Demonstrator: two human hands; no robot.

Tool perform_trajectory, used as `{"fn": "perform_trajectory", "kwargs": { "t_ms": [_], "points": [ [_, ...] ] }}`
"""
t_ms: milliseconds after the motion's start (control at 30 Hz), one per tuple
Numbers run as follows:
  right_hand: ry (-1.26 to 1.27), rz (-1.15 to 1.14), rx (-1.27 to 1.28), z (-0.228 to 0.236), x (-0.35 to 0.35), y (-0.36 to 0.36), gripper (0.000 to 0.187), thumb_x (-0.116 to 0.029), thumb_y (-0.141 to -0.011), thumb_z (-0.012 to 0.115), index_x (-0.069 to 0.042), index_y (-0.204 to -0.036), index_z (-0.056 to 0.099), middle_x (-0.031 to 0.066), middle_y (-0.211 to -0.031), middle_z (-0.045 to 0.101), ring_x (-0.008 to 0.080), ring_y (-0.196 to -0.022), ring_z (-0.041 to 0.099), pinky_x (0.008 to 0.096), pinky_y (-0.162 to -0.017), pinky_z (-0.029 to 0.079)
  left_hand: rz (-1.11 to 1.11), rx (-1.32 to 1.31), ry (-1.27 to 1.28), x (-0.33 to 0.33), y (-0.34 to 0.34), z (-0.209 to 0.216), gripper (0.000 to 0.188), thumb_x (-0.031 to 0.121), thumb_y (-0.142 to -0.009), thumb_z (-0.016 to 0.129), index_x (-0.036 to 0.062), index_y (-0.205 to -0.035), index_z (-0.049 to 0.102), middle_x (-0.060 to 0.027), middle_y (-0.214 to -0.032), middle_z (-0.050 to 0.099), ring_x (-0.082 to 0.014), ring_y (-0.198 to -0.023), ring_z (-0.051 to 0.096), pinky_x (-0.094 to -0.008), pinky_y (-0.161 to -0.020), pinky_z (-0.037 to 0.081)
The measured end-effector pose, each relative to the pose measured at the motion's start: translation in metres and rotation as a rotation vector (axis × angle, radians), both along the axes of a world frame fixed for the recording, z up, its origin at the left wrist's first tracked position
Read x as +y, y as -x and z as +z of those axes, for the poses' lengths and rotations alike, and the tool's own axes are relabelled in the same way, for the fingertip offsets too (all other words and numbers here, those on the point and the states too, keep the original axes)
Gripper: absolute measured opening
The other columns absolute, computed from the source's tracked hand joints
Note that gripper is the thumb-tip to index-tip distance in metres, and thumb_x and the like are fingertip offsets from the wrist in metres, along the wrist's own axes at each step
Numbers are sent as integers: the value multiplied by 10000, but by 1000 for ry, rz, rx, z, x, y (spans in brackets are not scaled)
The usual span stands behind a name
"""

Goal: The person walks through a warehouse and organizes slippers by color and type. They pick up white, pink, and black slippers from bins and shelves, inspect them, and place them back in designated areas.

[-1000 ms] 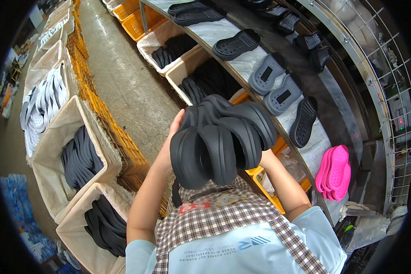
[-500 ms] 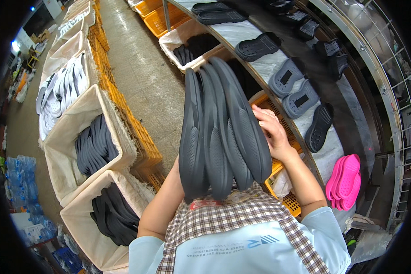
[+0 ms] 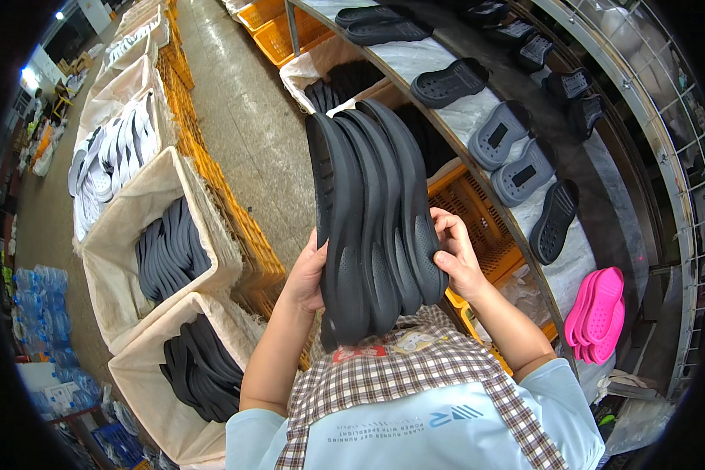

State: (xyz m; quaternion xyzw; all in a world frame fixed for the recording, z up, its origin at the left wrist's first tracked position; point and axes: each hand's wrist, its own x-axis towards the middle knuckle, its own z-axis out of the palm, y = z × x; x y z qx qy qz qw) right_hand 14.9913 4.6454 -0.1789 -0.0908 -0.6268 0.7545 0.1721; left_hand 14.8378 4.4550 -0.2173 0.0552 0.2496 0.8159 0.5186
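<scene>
Several black shoe soles [image 3: 380, 227] stand on edge, pressed side by side as one bundle in front of my checked apron. My left hand [image 3: 312, 274] grips the outer sole on the left, its fingers partly hidden behind it. On the other side, my right hand [image 3: 454, 254] clasps the rightmost sole, thumb on the near end and fingers curled round the edge. Dotted textured patches show on the soles' sides.
At left, cloth-lined baskets hold black soles [image 3: 200, 368], dark grey soles [image 3: 172, 251] and white soles [image 3: 113, 153]. On the right, a curved conveyor [image 3: 556, 286] carries grey soles [image 3: 497, 137], black soles [image 3: 554, 219] and pink soles [image 3: 595, 317]. Orange crates [image 3: 478, 227] sit under its edge.
The bundle has tilted, showing more of the soles' sides. My left hand has come into view from behind it. My right thumb now presses on the rightmost sole.
</scene>
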Motion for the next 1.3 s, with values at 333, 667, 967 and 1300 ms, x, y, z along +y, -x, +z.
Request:
{"fn": "perform_trajectory", "kwargs": {
  "t_ms": [333,667,967,1300],
  "points": [
    [37,-71,-63,19,-18,4,518,-293,-748,701,-81,-1094,380,101,-1282,339,207,-1186,375,354,-1024,284,-18,-100,-23,-8,-1,-14,581,113,-917,539,55,-1414,243,-154,-1314,460,-222,-1081,583,-349,-837,548],
    [-108,24,-156,48,-23,11,593,-198,-774,697,-64,-1247,364,116,-1297,346,211,-1182,379,358,-1033,301,22,-249,62,-3,-9,-3,536,160,-922,540,42,-1395,318,-132,-1314,460,-242,-1093,552,-357,-886,502],
    [1114,164,69,46,-11,24,657,-215,-798,534,-39,-1404,350,202,-1248,546,274,-1012,635,380,-881,535,164,-521,-524,-45,-14,-36,610,235,-863,642,108,-1396,374,-101,-1393,408,-322,-1204,454,-439,-1025,383],
    [611,86,-226,19,-43,38,700,-130,-810,542,-25,-1439,254,169,-1382,411,243,-1209,486,347,-1038,384,139,-214,-84,-35,-5,-11,607,229,-857,645,90,-1377,364,-104,-1260,435,-286,-1073,498,-408,-941,430]
  ]
}}
